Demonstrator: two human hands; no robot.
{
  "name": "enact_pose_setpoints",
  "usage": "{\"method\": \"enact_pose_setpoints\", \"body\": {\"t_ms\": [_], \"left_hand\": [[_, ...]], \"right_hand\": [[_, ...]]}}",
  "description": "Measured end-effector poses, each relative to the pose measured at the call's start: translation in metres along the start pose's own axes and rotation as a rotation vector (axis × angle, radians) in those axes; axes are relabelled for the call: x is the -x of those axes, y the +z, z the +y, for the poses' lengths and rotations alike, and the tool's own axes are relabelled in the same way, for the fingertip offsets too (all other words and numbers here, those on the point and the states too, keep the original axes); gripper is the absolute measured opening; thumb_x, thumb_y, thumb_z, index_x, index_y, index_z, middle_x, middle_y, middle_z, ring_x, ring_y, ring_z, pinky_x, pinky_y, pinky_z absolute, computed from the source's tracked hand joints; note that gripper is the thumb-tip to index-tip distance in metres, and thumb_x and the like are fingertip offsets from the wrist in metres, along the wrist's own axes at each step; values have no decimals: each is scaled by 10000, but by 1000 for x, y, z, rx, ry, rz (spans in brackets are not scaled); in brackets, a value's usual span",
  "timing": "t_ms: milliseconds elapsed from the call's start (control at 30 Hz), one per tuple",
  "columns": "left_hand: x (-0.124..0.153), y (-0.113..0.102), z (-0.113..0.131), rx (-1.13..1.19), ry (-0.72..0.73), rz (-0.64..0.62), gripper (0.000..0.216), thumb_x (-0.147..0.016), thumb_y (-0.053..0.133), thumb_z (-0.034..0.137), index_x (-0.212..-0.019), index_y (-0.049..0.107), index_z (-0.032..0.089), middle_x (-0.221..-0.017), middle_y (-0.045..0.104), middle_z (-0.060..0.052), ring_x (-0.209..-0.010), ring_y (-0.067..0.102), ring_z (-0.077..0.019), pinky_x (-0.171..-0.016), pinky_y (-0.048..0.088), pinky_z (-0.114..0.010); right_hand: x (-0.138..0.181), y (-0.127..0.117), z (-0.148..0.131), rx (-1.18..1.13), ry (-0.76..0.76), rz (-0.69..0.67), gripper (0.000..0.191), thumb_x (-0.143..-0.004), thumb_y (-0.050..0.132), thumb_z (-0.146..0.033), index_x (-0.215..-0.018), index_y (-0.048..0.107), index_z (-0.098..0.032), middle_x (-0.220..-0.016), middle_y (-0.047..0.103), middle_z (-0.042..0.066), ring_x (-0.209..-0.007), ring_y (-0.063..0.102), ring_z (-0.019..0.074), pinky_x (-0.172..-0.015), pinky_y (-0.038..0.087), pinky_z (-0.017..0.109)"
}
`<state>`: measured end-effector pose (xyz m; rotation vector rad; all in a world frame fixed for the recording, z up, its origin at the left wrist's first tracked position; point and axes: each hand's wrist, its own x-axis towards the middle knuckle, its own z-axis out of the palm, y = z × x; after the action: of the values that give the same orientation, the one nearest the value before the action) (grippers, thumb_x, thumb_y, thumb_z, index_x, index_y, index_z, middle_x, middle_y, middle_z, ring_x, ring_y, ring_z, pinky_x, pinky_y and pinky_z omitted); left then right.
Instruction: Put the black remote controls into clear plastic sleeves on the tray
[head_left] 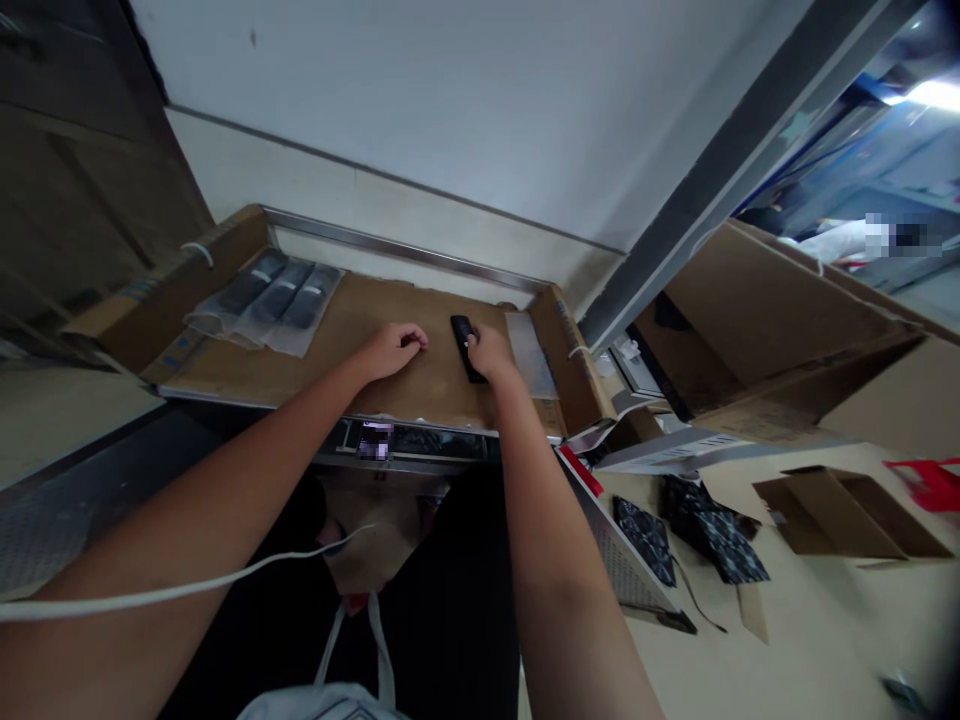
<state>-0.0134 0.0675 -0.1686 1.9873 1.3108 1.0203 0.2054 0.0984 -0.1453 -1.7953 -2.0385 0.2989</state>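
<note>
A slim black remote control lies on the cardboard-lined tray. My right hand grips it along its right side, with the thumb on top. To its left, my left hand rests over the cardboard, fingers loosely curled in and nothing visible between them. At the left end of the tray are several clear plastic sleeves with dark, long items inside and pale bands across them. A flat translucent plastic sleeve lies just right of my right hand.
Cardboard walls edge the tray, with a white wall behind. A large open carton stands at right; another carton and dark patterned bags lie on the floor. A white cable crosses below my left arm.
</note>
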Motion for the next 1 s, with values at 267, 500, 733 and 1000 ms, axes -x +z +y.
{"method": "enact_pose_setpoints", "body": {"t_ms": [267, 500, 733, 1000], "left_hand": [[-2, 1, -1, -2, -29, 37, 189, -833, 538, 219, -854, 725, 207, -898, 752, -33, -840, 652, -193, -831, 506, -330], [-1, 1, -2, 17, -23, 49, 191, -815, 522, 220, -819, 712, 204, -873, 747, -38, -835, 654, -195, -826, 499, -333], [0, 0, -1, -4, -27, 57, 195, -815, 526, 237, -819, 719, 209, -860, 747, -33, -784, 633, -189, -791, 491, -330], [0, 0, 1, -4, -31, 52, 189, -828, 528, 210, -824, 717, 207, -879, 754, -34, -832, 653, -191, -811, 491, -328]], "right_hand": [[54, 11, -32, 241, 52, 166, 307, -971, 478, -190, -1246, 602, -135, -1206, 662, 254, -1143, 608, 384, -936, 473, 519], [53, 1, -16, 155, 106, 273, 439, -913, 493, -151, -1349, 544, -174, -1300, 601, 212, -1185, 574, 360, -963, 449, 480], [39, -2, 9, 174, 103, 381, 392, -862, 497, -135, -1231, 625, -168, -1223, 630, 200, -1075, 594, 337, -914, 466, 471], [36, 2, 13, 171, 178, 398, 351, -882, 498, -156, -1192, 661, -152, -1180, 654, 209, -1052, 616, 347, -900, 463, 467]]}}
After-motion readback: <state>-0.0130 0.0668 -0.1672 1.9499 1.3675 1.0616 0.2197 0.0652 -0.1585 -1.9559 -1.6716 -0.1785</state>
